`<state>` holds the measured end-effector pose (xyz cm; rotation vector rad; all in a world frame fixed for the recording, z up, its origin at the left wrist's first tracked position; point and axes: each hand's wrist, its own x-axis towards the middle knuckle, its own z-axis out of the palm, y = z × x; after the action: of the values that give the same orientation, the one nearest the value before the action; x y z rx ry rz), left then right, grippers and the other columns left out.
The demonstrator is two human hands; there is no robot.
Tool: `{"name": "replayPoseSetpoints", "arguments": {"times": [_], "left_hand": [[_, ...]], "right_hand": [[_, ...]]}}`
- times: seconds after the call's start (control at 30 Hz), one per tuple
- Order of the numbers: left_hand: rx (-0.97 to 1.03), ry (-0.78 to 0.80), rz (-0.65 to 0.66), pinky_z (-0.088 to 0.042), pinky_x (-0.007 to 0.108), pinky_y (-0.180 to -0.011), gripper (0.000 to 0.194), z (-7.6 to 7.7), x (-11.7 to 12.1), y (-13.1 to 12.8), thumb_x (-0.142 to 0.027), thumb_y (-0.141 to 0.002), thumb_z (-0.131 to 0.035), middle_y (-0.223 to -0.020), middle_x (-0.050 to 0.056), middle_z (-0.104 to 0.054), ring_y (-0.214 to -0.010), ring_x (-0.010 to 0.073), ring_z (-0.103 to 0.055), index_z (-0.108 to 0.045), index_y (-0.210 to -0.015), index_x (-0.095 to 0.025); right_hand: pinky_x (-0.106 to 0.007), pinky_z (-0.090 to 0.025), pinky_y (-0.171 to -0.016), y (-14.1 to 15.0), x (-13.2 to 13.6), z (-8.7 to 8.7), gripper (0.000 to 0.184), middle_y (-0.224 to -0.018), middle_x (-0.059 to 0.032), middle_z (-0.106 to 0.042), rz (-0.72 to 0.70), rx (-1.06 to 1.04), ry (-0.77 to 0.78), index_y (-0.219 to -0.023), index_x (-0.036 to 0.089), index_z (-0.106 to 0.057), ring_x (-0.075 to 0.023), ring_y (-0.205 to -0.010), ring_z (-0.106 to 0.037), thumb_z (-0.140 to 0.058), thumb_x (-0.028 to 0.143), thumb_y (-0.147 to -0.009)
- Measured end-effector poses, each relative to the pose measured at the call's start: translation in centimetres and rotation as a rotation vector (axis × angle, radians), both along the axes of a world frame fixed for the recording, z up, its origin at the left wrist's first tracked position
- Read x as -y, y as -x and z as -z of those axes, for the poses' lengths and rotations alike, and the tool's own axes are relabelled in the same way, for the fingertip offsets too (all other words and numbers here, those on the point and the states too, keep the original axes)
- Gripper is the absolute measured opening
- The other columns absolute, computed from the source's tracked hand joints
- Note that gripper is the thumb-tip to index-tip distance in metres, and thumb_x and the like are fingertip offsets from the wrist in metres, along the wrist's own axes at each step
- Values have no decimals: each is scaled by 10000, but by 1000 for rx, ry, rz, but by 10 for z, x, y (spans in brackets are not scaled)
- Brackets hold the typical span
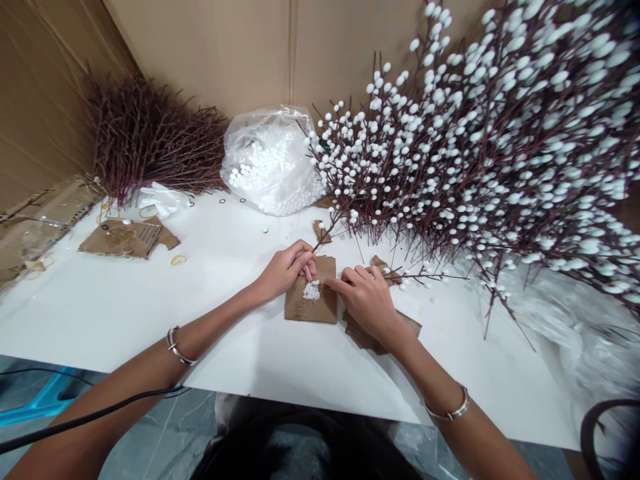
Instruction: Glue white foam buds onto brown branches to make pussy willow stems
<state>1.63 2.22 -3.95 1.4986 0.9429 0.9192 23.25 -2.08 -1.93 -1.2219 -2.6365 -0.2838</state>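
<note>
My left hand (pixel 286 270) pinches the end of a thin brown twig (pixel 327 232) that rises toward a large heap of branches with white buds (pixel 480 133). My right hand (pixel 367 300) grips a second budded twig (pixel 420 275) running off to the right, with its index finger stretched toward a white dab (pixel 311 290) on a brown cardboard square (pixel 311 307). Both hands rest over that square. Torn cardboard (pixel 373 337) lies partly beneath my right hand.
A bundle of bare dark red twigs (pixel 155 140) and a clear plastic bag of white foam balls (pixel 270 163) stand at the back of the white table (pixel 150 313). Cardboard scraps (pixel 123 239) and rubber bands (pixel 178 260) lie at left, before a cardboard wall (pixel 200 47).
</note>
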Motion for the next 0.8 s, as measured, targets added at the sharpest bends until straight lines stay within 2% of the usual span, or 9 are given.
{"name": "replayPoseSetpoints", "arguments": {"times": [0.13,0.27,0.43,0.57,0.8], "left_hand": [[-21,15,-4,-476,259,-633,258,-4,1,1,-430,-993,-442,-776,15,-680,-632,130,-667,-524,-945,-190],[-21,25,-2,-465,260,-646,247,-4,1,2,-417,-997,-438,-786,17,-686,-648,130,-673,-523,-951,-190],[44,33,5,-465,255,-651,253,-5,-1,3,-428,-986,-469,-793,20,-690,-652,129,-679,-519,-954,-182],[123,61,3,-465,245,-621,258,-15,2,5,-429,-977,-499,-797,33,-699,-645,130,-679,-521,-950,-173],[171,75,66,-475,248,-598,249,-31,20,1,-419,-981,-503,-797,28,-705,-614,131,-682,-531,-958,-173]], "right_hand": [[-316,-239,-735,1,0,-3,256,-782,-19,-583,42,-70,66,-975,249,-695,-176,-746,-442,-455,162,-993],[-304,-255,-722,-1,-1,-6,297,-791,-14,-581,63,-168,123,-1039,239,-695,-168,-740,-461,-404,184,-1014],[-298,-278,-718,-6,-2,-10,293,-799,-10,-601,92,-298,127,-1076,242,-693,-156,-740,-500,-414,181,-1010],[-293,-331,-745,-10,0,-16,249,-767,-4,-633,117,-432,53,-1060,225,-700,-141,-713,-533,-460,200,-1002],[-302,-374,-738,-18,5,-22,243,-770,5,-671,146,-567,-221,-1103,269,-686,-129,-730,-599,-539,145,-955]]}}
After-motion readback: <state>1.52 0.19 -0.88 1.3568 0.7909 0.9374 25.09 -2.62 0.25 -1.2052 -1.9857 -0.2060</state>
